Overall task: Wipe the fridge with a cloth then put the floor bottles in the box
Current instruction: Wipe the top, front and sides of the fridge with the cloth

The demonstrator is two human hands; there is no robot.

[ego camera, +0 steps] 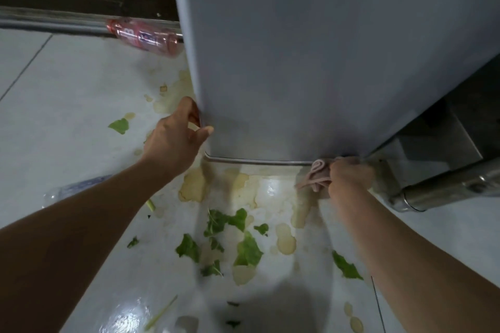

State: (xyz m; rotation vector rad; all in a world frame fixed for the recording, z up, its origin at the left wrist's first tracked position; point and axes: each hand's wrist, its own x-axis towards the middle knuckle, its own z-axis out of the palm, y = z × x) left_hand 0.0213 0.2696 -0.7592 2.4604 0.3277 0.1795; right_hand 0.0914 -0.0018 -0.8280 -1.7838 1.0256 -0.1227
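left hand (173, 140) grips grey fridge (311, 62) edge | right hand (349, 178) clutches bunched pink cloth (316, 177)

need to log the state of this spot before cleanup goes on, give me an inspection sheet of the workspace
surface: white tiled floor, glossy, with yellowish spill patches in front of the fridge
job's things: grey fridge; pink cloth at its bottom right corner; pink bottle lying by the fridge's left side; clear bottle lying partly behind the left forearm; box not seen
clutter: torn green leaves scattered on the floor
grippers: left hand grips the fridge's left edge; right hand holds the cloth
cables: nothing seen
surroundings: metal pipe at right; metal rail along the wall base
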